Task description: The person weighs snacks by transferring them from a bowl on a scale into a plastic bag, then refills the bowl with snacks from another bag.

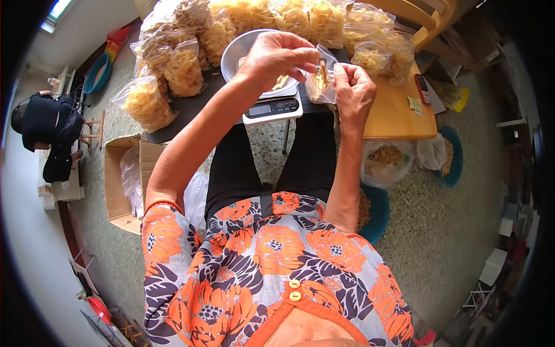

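hands: 2 | scale: 1 | metal bowl: 1 | small open bag: 1 | cardboard box: 1 | phone: 1 | blue basins on floor: 3 | filled snack bags: over ten, exact count unclear

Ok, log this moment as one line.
left hand: over metal bowl | right hand: holds small clear plastic bag | white digital scale: under bowl

Wooden tabletop bearing a digital scale, heaped bags of yellow snacks, a red phone.
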Demonstrator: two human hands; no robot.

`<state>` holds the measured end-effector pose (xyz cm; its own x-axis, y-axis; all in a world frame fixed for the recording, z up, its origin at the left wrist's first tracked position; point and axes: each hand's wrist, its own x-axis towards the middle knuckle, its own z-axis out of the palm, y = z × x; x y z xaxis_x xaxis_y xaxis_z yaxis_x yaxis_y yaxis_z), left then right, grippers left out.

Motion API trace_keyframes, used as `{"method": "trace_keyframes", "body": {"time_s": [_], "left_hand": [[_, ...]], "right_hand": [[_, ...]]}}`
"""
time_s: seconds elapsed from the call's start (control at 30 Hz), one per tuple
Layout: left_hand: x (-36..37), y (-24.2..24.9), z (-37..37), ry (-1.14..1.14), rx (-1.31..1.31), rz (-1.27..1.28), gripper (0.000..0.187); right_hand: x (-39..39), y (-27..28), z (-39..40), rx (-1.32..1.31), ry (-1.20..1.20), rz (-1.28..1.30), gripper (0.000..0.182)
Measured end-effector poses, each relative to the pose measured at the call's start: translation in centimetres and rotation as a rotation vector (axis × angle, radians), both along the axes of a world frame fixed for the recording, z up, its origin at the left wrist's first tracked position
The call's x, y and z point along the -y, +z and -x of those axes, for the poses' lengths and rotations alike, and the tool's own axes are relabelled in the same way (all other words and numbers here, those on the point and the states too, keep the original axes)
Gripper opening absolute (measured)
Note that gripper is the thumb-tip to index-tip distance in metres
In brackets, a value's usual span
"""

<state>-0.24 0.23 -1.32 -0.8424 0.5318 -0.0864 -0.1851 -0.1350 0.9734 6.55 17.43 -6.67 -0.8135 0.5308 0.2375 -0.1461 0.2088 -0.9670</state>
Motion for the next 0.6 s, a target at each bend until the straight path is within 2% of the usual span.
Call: {"method": "trace_keyframes", "body": {"time_s": [0.07, 0.17, 0.2, 0.23, 0.3, 0.47, 0.53, 0.6], "left_hand": [[0.6, 0.8, 0.5, 0.100, -0.201, 0.031, 0.019], [3.1, 0.7, 3.0, 0.224, -0.512, 0.367, 0.014], [3.9, 0.1, 4.2, 0.272, -0.682, 0.563, 0.011], [4.5, -0.6, 4.9, 0.278, -0.683, 0.569, 0.011], [5.2, -1.9, 5.7, 0.281, -1.012, 0.934, 0.010], [4.2, -4.2, 6.3, 0.142, -1.055, 1.132, 0.010], [3.8, -4.9, 7.1, 0.091, -1.191, 1.252, 0.010], [3.7, -5.3, 7.3, 0.061, -1.260, 1.216, 0.009]], "right_hand": [[-0.1, -0.1, 0.0, -0.008, 0.002, 0.009, 0.018], [0.0, -0.3, 0.1, -0.001, 0.001, -0.010, 0.017], [0.0, -0.3, 0.1, -0.020, 0.011, 0.015, 0.017], [0.1, -0.2, 0.1, -0.039, 0.020, 0.039, 0.017], [0.2, 0.0, 0.0, -0.029, 0.016, 0.030, 0.016], [0.0, 0.0, 0.0, -0.029, 0.005, 0.008, 0.016], [0.0, 0.0, -0.1, -0.034, 0.000, 0.001, 0.016], [0.0, 0.0, 0.0, -0.042, -0.003, -0.003, 0.016]]}}
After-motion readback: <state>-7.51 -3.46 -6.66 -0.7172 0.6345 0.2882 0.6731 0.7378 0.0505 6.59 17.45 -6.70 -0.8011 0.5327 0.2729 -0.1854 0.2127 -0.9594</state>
